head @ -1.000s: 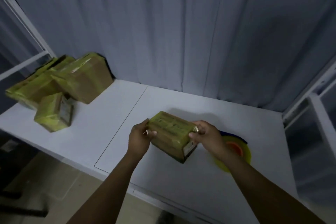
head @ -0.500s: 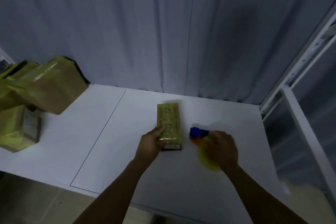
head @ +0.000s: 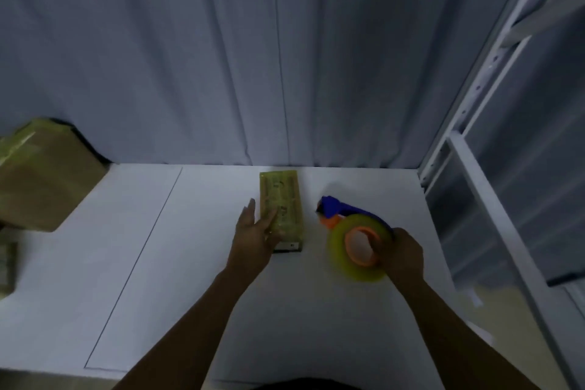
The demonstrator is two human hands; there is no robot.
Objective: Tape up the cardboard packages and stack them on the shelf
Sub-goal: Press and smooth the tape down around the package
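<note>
While grey curtain [head: 221,72] backs white shelf [head: 190,294], left hand [head: 253,239] flat on package [head: 281,199], right hand [head: 400,255] gripping tape dispenser [head: 354,250].

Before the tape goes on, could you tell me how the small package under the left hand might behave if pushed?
The small package lies flat on a broad face, so it probably will not tip or roll. Its glossy wrap on the smooth white table suggests it may slide; the left hand resting on it likely steadies it.

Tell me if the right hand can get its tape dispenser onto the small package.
Probably yes: right hand grips the tape dispenser beside the package, bare surface between; left hand rests only on its near left part.
</note>
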